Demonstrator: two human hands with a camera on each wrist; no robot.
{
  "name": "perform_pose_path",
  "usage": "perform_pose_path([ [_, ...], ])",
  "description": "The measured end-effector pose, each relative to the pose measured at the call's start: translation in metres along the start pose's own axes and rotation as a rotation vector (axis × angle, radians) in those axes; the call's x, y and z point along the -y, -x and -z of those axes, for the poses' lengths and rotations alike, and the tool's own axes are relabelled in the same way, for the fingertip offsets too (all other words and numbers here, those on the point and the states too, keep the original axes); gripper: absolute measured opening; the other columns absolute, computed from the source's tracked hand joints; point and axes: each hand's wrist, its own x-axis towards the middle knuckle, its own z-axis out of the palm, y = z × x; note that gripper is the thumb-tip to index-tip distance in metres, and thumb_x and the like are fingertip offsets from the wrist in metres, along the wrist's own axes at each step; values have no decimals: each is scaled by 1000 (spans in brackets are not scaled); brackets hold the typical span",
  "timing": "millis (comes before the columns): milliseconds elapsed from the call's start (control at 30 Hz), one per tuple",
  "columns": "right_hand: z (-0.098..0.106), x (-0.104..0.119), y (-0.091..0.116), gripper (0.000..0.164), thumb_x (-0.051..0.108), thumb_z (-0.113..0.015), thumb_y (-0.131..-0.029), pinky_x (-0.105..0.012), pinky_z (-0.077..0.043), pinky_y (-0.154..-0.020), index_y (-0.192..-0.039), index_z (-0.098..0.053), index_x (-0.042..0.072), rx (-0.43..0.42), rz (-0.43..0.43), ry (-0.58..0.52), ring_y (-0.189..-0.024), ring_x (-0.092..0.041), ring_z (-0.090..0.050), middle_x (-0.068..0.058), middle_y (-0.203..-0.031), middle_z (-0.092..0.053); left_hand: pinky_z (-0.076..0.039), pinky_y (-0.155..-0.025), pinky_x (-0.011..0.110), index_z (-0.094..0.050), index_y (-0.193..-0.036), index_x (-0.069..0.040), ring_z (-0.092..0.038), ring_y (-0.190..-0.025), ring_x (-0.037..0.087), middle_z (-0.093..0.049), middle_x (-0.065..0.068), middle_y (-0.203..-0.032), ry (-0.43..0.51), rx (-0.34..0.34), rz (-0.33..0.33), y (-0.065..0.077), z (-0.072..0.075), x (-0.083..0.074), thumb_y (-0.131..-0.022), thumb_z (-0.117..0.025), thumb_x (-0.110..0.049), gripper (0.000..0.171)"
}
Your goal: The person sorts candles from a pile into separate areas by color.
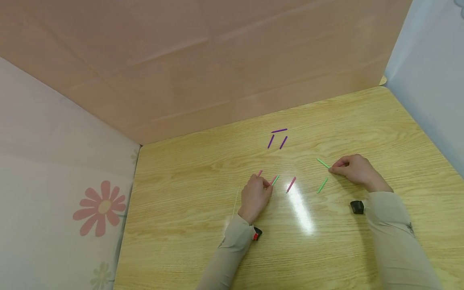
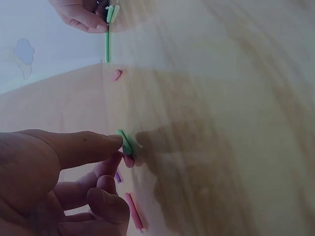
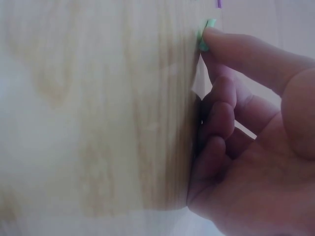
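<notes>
On the worktop [image 1: 181,193], as the head view has it, your left hand [image 1: 255,195] is at the left, thumb and index finger nearly closed, pinching the first green stick [image 1: 276,180] at 2 o'clock from that hand; your other fingers curl loosely. The far pink stick [image 1: 259,173] shows at its 12 o'clock, partly hidden. The middle pink stick [image 1: 273,180] lies just beside your green one; you cannot tell whether they touch. Three purple sticks [image 1: 283,142] sit at 1 o'clock from this hand: two slanted alike, one crosswise beyond. The right pink stick [image 1: 291,185] lies between 2 and 3 o'clock.

Farther right, the loose green stick [image 1: 322,185] rests at 8 o'clock from your right hand [image 1: 357,171]. That hand's thumb and index finger close on the near end of the upper green stick [image 1: 322,162], which points toward 10 o'clock; its remaining fingers are curled.
</notes>
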Motion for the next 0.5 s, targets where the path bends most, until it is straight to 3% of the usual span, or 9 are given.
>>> perform_pose_path([
  [500, 1, 1, 1, 39, 38, -60, -94, -40, -44, -78, -101, -69, 1, 10, 3, -20, -101, -37, -57, -23, -110, -65, -41, -49, 26, -75, -83, -11, -56, -61, 15, -58, 1, -82, -66, 26, 7, 1, 0, 1, -86, -71, -25, 14],
])
